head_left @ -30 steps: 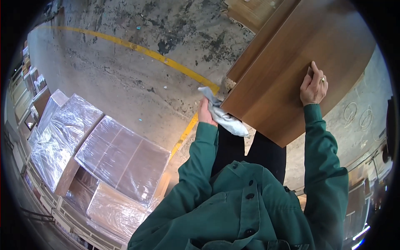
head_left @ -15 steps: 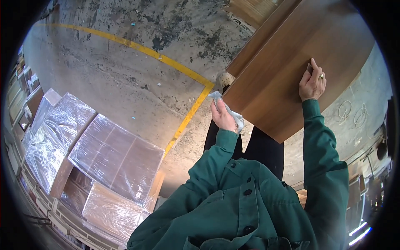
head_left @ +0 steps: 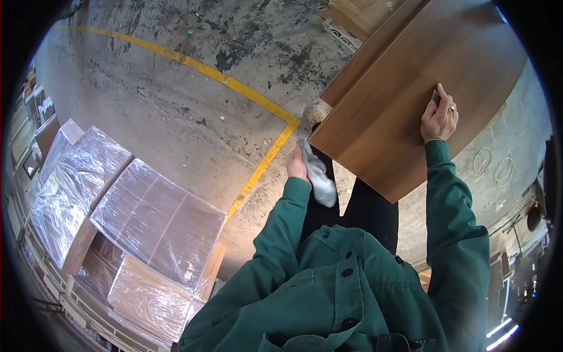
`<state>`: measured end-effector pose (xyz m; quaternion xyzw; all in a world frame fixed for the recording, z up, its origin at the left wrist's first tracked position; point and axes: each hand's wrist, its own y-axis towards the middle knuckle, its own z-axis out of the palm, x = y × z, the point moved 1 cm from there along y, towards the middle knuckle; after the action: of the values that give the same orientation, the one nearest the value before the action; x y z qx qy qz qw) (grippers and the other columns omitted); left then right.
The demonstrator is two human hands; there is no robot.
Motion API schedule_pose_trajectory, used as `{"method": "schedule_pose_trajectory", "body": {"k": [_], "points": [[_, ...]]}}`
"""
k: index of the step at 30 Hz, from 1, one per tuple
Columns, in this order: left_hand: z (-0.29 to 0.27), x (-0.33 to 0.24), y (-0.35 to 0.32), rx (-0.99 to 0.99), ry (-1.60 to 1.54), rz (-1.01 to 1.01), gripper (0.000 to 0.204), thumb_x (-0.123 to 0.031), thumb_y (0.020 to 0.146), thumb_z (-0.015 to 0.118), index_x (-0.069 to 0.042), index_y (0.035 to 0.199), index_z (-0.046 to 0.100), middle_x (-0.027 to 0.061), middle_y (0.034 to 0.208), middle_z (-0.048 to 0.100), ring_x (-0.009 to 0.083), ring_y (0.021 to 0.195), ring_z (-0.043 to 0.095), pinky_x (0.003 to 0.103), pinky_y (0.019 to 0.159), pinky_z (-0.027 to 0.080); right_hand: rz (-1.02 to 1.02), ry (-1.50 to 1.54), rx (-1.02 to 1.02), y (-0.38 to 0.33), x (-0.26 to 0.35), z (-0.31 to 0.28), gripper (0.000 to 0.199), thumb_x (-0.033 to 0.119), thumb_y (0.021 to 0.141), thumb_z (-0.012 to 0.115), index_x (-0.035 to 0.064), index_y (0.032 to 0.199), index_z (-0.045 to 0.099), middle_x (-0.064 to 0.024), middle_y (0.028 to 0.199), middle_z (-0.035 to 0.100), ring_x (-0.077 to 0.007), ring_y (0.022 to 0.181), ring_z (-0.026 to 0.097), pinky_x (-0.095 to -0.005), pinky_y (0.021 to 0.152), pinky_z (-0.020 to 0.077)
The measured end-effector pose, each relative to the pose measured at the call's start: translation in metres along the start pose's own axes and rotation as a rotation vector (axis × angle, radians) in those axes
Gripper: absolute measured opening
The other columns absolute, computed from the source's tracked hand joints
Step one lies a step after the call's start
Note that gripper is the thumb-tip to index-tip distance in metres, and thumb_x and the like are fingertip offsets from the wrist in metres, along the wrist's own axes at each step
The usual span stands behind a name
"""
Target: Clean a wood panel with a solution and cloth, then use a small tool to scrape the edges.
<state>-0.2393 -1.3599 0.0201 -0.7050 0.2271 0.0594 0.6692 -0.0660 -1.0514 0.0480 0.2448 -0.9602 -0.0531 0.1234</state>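
Note:
A crumpled white-grey rag (head_left: 318, 180) hangs from my left hand (head_left: 298, 165), whose fingers are closed on it beside the near left corner of a brown wood-grain panel (head_left: 381, 117). Rag and hand are apart from the panel. On the panel's upper face rests my right hand (head_left: 440, 122), index finger stretched forward. A small flat dark piece (head_left: 435, 97) is pinched between its thumb and fingers; its exact kind is hard to make out.
Another brown board (head_left: 358, 73) lies along the panel's left side, with cardboard (head_left: 360, 14) beyond it. Film-wrapped packages (head_left: 158, 220) are stacked at the left. A yellow line (head_left: 234, 85) crosses the worn concrete floor, and loose pale cord loops (head_left: 504, 170) lie at the right.
My left hand has drawn back to the left from the panel's corner, and the rag now dangles lower. My right hand stays in nearly the same place on the panel.

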Motion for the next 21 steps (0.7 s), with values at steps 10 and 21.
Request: {"method": "schedule_pose_trajectory", "body": {"k": [10, 21], "points": [[0.004, -0.043, -0.022, 0.090, 0.573, 0.675, 0.037, -0.014, 0.074, 0.073, -0.009, 0.109, 0.064, 0.0058, 0.106, 0.045, 0.0162, 0.098, 0.046, 0.027, 0.085, 0.042, -0.001, 0.011, 0.020, -0.002, -0.002, 0.000, 0.039, 0.009, 0.078, 0.052, 0.0143, 0.116, 0.053, -0.0038, 0.093, 0.060, -0.0229, 0.086, 0.057, -0.0361, 0.078, 0.0429], [0.053, -0.017, -0.030, -0.043, 0.256, 0.694, 0.018, -0.018, 0.087, 0.059, -0.001, 0.090, 0.063, 0.0039, 0.095, 0.051, 0.0124, 0.086, 0.050, 0.026, 0.075, 0.042, 0.006, -0.013, 0.006, 0.000, 0.001, -0.002, 0.039, 0.008, 0.077, 0.051, 0.0135, 0.116, 0.053, -0.0040, 0.092, 0.059, -0.0233, 0.086, 0.057, -0.0365, 0.077, 0.0427]]}}
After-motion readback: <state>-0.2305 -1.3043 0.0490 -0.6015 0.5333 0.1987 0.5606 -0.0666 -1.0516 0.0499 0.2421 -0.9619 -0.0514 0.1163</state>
